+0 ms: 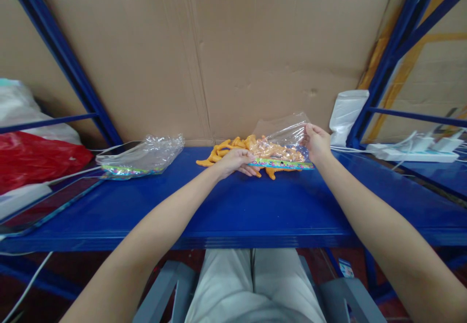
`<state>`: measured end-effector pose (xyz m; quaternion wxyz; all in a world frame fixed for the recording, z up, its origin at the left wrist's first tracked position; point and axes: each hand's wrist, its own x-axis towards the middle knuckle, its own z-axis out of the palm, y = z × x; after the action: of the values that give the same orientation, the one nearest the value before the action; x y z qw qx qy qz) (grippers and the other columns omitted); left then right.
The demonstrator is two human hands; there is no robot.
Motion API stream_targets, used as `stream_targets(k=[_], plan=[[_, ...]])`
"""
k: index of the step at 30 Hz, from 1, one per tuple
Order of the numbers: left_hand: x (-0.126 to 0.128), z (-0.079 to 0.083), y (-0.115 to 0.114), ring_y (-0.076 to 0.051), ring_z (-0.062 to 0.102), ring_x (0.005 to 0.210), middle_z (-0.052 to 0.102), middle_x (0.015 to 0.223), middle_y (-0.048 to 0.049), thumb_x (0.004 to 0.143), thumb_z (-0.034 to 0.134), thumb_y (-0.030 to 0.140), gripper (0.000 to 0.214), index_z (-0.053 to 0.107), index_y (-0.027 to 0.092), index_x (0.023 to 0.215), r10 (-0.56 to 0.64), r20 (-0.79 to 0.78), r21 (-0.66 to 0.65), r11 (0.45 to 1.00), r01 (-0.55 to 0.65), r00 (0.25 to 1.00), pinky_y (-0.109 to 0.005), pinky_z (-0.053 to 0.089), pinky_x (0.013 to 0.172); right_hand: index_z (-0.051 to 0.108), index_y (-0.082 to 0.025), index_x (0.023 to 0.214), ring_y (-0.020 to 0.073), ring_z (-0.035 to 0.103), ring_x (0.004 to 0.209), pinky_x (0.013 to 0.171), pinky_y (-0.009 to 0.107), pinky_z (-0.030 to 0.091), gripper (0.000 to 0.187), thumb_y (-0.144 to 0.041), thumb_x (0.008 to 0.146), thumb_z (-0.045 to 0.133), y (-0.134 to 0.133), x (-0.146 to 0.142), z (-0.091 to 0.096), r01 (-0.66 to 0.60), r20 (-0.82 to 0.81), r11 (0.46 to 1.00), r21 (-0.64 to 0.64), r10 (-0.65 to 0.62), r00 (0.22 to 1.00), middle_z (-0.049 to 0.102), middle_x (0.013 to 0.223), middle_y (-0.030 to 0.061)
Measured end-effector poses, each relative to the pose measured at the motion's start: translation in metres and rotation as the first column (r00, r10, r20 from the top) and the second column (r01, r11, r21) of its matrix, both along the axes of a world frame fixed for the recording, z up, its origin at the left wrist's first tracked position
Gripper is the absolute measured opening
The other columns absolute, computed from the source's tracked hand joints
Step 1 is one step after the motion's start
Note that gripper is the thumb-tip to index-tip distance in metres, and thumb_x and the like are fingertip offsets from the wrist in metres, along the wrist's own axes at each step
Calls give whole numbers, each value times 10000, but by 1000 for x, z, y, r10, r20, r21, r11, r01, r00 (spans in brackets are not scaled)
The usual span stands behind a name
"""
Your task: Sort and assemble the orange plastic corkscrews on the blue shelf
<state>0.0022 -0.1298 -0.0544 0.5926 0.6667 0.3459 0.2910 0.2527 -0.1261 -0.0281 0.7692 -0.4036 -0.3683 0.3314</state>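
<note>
A clear plastic bag (288, 135) with a colourful printed strip along its near edge is stretched between my two hands. My left hand (239, 162) is closed on the strip's left end. At the bag's right side, my right hand (316, 142) pinches the clear film. Several orange toy figures (219, 152) lie in a pile on the blue shelf, behind and under the bag; some show through the film. Whether any lie inside the bag I cannot tell.
More clear bags (146, 155) with printed strips lie to the left, near a tablet (47, 204) and a red bag (40, 160). Cardboard (284, 50) backs the blue shelf (255, 211). A power strip (412, 152) and a white packet (348, 114) are at the right.
</note>
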Motion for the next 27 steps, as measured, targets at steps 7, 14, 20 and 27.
stream_targets(k=[7,14,20,27], plan=[[-2,0,0,-179,720,643,749,822,-159,916,553,278,189,590,118,822,-53,17,-45,998,53,998,-307,568,679,643,-202,714,61,433,446,442,199,383,120,-179,828,614,1,8,-3,-44,11,999,-19,44,999,536,574,-63],[-5,-1,1,-167,709,634,745,760,-123,864,635,276,185,689,99,861,-39,58,-52,998,42,998,-294,572,681,601,-192,680,63,427,455,429,185,360,157,-273,774,699,2,7,-5,-133,74,990,-54,137,988,529,566,-58],[-4,2,-1,-146,677,554,709,630,-79,786,729,302,217,694,100,713,18,38,7,1000,-19,999,-274,568,635,593,-184,659,58,425,449,421,177,349,169,-173,827,603,-2,1,-2,-144,54,987,-75,149,987,527,562,-50],[-4,2,0,-124,664,536,705,626,-66,772,738,258,177,678,107,701,67,93,-9,998,-66,993,-229,548,588,601,-186,667,57,435,448,409,166,348,144,-206,795,665,-5,-1,-2,-173,70,981,-84,179,981,534,555,-53]])
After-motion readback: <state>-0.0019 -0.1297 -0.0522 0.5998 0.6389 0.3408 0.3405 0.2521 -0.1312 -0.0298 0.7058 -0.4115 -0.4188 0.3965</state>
